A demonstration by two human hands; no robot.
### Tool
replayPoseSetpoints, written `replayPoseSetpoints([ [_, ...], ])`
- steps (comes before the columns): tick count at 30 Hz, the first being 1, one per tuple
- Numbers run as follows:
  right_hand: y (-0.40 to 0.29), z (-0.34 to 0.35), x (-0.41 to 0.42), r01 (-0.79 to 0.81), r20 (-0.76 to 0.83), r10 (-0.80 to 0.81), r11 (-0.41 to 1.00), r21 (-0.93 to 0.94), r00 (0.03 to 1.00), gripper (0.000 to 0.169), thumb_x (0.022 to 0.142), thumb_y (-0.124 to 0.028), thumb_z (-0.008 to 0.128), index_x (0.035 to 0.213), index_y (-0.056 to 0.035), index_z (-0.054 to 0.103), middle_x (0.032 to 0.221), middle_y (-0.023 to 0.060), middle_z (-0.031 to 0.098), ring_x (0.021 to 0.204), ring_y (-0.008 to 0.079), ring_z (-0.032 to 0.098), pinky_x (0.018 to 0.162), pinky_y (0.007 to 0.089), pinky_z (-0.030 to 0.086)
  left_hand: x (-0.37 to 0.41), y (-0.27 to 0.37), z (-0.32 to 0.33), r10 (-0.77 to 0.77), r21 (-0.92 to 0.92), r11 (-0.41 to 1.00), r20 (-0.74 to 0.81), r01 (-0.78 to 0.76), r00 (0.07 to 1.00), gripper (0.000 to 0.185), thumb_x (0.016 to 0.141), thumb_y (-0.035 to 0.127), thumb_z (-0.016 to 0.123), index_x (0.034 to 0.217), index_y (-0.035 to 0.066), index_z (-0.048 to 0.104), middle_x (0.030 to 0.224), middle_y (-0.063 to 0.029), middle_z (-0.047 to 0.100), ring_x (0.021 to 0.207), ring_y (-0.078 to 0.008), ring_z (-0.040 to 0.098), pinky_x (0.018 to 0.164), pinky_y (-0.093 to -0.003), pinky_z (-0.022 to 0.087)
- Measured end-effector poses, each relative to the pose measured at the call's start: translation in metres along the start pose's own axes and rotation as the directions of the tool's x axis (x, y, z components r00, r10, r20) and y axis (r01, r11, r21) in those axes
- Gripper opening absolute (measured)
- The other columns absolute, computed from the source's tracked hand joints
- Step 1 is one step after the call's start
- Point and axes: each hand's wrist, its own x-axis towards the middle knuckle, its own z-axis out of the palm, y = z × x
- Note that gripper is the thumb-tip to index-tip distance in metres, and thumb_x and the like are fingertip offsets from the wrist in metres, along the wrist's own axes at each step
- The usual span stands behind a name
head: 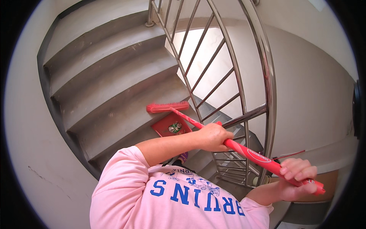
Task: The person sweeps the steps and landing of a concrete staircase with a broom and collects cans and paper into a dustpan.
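My left hand [216, 137] grips the red broom handle [248, 153] partway along its length. Near the handle's top end, my right hand [298, 173] is wrapped around it. The handle slants down to the left to a red broom head [167, 107], whose bristles touch or hover just over a grey stair tread. Just below the head sits a red dustpan [164, 126] holding crushed drink cans [175, 127] and small bits of litter. My left forearm hides its near part. A short red end [219, 123] shows behind my left hand; what it belongs to is unclear.
Grey stairs [114, 71] rise ahead along a white wall [34, 143]. A stainless-steel railing [268, 71] runs close on the right, with lower steps and more railing beyond. My purple shoe [183, 157] shows under my forearm. A brown surface [323, 186] lies at lower right.
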Motion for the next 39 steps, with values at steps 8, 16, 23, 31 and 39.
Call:
replayPoseSetpoints([
  [8,-0.021,-0.013,0.02,0.108,0.038,-0.125,0.946,0.304,0.991,0.036,0.086,-0.037,0.06,0.071,-0.0073,0.044,0.054,0.0052,0.054,0.046,0.0123,0.055,0.053,0.0266,0.049,-0.033,0.035,0.001,0.205,-0.016,0.978,-0.129,-0.209,0.97,0.027,0.074,0.03,0.065,0.068,0.006,0.054,0.058,-0.0105,0.056,0.055,-0.0302,0.058,0.05,-0.0395,0.044],
  [16,0.037,0.006,0.059,-0.158,0.136,0.086,0.671,0.725,0.987,0.021,0.089,-0.018,0.053,0.076,-0.0056,0.042,0.053,0.0046,0.048,0.042,0.0123,0.048,0.045,0.0277,0.046,-0.091,0.057,-0.031,0.009,-0.139,0.99,-0.216,-0.04,0.976,0.018,0.069,0.018,0.06,0.073,0.003,0.05,0.057,-0.0126,0.055,0.053,-0.0323,0.056,0.048,-0.0405,0.042],
  [23,0.109,0.088,0.068,-0.492,0.468,0.168,0.431,0.757,0.868,0.024,0.092,-0.019,0.048,0.072,-0.0087,0.041,0.054,0.0018,0.043,0.044,0.012,0.044,0.053,0.0295,0.046,-0.158,0.044,-0.029,-0.261,-0.11,0.965,-0.271,0.24,0.927,0.018,0.073,0.021,0.06,0.076,0.006,0.05,0.064,-0.0107,0.057,0.057,-0.0297,0.056,0.047,-0.0383,0.042],
  [31,0.167,0.189,0.032,-0.713,0.691,0.222,0.381,0.588,0.688,0.027,0.094,-0.012,0.036,0.067,-0.0084,0.039,0.058,0.0068,0.049,0.051,0.0202,0.052,0.067,0.0417,0.049,-0.249,0.011,-0.009,-0.473,0.065,0.779,-0.591,0.623,0.653,0.019,0.072,0.025,0.064,0.077,0.01,0.054,0.067,-0.0091,0.058,0.062,-0.0283,0.06,0.053,-0.039,0.047],
  [39,0.189,0.235,-0.023,-0.825,0.79,0.289,0.367,0.43,0.54,0.013,0.088,-0.006,0.043,0.075,-0.0056,0.045,0.069,0.0098,0.054,0.072,0.0245,0.057,0.086,0.0447,0.045,-0.308,-0.035,0.005,-0.564,0.039,0.64,-0.654,0.767,0.504,0.022,0.071,0.024,0.066,0.069,0.009,0.051,0.065,-0.0089,0.054,0.064,-0.0309,0.056,0.056,-0.0408,0.043],
])
